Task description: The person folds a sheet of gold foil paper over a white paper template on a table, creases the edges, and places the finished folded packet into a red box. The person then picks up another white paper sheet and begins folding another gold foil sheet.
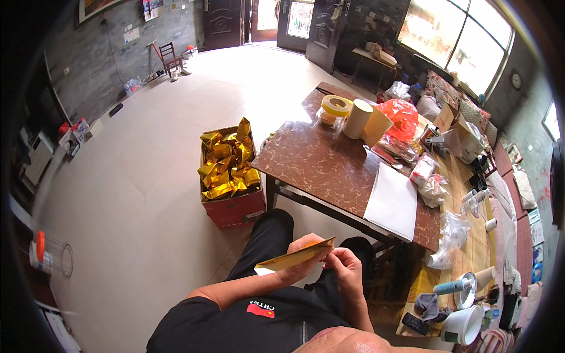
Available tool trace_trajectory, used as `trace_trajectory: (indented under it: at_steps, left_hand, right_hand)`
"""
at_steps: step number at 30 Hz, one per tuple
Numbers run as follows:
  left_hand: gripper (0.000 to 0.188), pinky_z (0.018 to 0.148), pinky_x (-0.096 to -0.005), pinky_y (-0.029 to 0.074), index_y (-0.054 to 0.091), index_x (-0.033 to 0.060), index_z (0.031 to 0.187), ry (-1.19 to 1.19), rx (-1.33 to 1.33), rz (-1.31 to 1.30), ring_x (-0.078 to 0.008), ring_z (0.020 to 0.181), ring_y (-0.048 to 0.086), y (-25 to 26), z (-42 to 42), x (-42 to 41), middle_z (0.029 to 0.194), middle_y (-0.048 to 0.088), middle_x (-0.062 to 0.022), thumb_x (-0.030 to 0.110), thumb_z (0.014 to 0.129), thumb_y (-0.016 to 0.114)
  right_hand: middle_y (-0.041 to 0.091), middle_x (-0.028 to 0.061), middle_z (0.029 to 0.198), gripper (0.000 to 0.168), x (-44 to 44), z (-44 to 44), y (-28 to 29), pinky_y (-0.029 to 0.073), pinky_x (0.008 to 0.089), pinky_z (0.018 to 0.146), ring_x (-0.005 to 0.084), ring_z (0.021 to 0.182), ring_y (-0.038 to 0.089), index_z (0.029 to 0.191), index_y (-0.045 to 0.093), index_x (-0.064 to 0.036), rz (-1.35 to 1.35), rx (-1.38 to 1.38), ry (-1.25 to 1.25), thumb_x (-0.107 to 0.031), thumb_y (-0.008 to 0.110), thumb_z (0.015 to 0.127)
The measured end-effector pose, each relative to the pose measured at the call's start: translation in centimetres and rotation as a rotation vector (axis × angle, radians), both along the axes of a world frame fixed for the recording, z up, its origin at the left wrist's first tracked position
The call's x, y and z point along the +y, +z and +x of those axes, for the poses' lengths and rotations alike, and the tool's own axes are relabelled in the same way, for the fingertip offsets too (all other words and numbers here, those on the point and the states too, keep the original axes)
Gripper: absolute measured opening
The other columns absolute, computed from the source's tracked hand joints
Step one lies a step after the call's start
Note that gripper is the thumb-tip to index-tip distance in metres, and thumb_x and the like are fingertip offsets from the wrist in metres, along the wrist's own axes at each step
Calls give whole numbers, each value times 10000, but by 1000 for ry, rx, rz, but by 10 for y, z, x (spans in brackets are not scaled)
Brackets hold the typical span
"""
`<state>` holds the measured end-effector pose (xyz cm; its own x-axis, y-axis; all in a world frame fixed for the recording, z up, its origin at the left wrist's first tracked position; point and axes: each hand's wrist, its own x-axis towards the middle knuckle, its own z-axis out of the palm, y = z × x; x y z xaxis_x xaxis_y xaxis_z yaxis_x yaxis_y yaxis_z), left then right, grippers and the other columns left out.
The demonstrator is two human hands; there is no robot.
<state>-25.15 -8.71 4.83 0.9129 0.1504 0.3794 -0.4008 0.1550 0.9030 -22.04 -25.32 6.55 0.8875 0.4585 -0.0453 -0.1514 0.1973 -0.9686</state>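
A folded piece of gold foil paper (pixel 295 259) lies across my left hand (pixel 303 253), which grips it above my lap. Its near left end shows a white edge. My right hand (pixel 348 268) pinches the far right tip of the foil between thumb and fingers. Beyond my left knee stands a red cardboard box (pixel 231 212), its top open, heaped with several folded gold foil pieces (pixel 227 163). Parts of my left fingers are hidden behind the foil.
A brown marbled table (pixel 304 154) stands ahead, bearing white paper sheets (pixel 393 200), a yellow tape roll (pixel 337 106), a cardboard tube (pixel 357 119) and a red plastic bag (pixel 399 119). On my right, a wooden surface (pixel 474 247) holds a white bucket (pixel 462 325) and clutter.
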Motion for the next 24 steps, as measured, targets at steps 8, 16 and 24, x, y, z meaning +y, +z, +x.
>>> trace_trajectory:
  at_steps: [8,16,24]
  left_hand:
    - [173,727,-262,544,704,15,1084,-71,167,-53,-98,856,654,-3,2,-3,954,712,-29,151,983,740]
    - [188,747,-245,558,705,22,1117,-147,236,38,-122,860,675,-10,1,-1,968,723,-55,184,1022,690]
    - [167,708,-254,553,720,33,1079,-139,243,-46,-118,830,668,-13,7,2,921,719,-44,185,1013,704]
  right_hand:
    - [729,65,929,124,-2,0,3,531,248,764,106,821,646,1051,672,14,-72,-55,-49,-105,650,1022]
    - [687,31,864,117,-5,-4,1,520,242,743,95,788,623,1063,674,8,-187,-135,-48,-94,627,1031]
    - [712,61,915,147,-2,-2,1,557,258,756,108,819,663,1099,674,21,-304,-341,-94,-100,627,1031]
